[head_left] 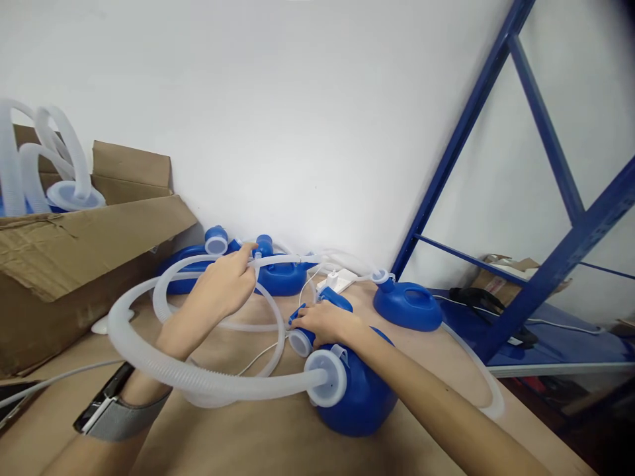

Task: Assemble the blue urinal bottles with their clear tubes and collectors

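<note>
My left hand (231, 284) is closed around a translucent corrugated hose (292, 260), its index finger reaching towards a blue jug's neck (263, 246). Behind it, two blue plastic jugs (282, 280) lie by the wall. My right hand (325, 322) has its fingers curled on the blue neck of a jug (337, 299) with a white cap (300, 342); the palm side is hidden. Under my right forearm sits another blue jug (360, 403). Its white cap (326, 378) carries a thick hose (218, 383) that loops left across my left forearm.
An open cardboard box (94, 258) holding hoses and caps stands at left. One blue jug (409, 306) with a hose lies at right. A white power strip (340, 280) with a plug is near the wall. Blue metal shelving (546, 344) rises at right. Cables cross the brown tabletop (238, 436).
</note>
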Action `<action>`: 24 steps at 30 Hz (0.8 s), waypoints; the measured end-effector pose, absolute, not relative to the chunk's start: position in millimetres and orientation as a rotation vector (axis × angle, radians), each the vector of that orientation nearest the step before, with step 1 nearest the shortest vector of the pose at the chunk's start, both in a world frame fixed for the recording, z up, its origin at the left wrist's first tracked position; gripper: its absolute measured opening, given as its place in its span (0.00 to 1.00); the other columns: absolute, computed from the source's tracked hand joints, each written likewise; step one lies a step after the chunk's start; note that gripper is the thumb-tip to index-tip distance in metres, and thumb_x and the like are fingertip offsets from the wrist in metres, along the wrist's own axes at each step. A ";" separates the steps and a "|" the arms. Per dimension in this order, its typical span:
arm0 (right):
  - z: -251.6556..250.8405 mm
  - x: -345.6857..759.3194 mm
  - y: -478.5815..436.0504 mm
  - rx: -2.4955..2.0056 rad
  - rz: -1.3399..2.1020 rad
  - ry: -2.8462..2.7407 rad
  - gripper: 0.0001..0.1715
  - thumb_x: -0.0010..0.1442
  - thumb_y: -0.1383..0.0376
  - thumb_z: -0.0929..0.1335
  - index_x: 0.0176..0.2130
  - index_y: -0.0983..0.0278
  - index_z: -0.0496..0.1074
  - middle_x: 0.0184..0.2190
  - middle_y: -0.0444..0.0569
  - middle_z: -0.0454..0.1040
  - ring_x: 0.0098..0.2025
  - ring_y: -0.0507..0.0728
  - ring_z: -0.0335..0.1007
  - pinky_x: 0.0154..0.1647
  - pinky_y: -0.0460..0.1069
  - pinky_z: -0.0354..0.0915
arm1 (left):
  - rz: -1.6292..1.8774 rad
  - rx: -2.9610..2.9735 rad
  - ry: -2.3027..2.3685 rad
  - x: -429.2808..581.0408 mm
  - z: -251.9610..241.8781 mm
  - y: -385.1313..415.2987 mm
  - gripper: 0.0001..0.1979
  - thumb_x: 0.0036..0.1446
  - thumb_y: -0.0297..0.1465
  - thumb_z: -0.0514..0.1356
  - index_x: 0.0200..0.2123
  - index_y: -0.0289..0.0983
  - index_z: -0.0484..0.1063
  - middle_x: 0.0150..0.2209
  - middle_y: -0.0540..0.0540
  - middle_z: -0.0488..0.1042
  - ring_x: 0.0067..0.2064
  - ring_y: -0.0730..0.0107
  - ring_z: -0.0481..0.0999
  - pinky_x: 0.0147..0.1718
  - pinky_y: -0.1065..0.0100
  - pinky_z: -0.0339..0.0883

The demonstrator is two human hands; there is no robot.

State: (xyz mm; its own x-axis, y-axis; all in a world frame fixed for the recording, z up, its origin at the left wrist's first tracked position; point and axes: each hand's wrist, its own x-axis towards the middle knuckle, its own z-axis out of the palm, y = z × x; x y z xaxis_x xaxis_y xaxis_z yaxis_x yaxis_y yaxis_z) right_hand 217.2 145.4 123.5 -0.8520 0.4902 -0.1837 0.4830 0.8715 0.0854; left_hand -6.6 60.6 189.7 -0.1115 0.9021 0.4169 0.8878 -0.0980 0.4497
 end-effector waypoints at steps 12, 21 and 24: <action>155.9 334.2 179.6 1.700 -2.062 3.210 0.24 0.53 0.49 0.74 0.45 0.59 0.74 0.38 0.47 0.79 0.41 0.61 0.76 0.44 0.58 0.74 | 1.092 2.322 2.010 -14.3 190.1 63.9 0.21 0.68 0.35 0.46 0.52 0.39 0.76 0.52 0.39 0.79 0.51 0.47 0.78 0.44 0.58 0.68; 150.2 322.1 172.9 1.453 -3.177 2.753 0.17 0.49 0.56 0.77 0.37 0.58 0.73 0.36 0.44 0.80 0.42 0.60 0.77 0.52 0.59 0.73 | 0.923 2.416 1.925 8.1 177.4 68.5 0.26 0.70 0.49 0.44 0.59 0.47 0.72 0.47 0.43 0.75 0.43 0.53 0.78 0.41 0.60 0.67; 152.6 313.7 168.8 1.344 -3.223 2.751 0.22 0.51 0.56 0.75 0.46 0.55 0.73 0.43 0.44 0.80 0.44 0.59 0.77 0.52 0.58 0.72 | 0.897 2.450 1.917 8.7 176.2 68.9 0.28 0.70 0.51 0.44 0.58 0.47 0.74 0.46 0.43 0.75 0.42 0.54 0.78 0.38 0.63 0.66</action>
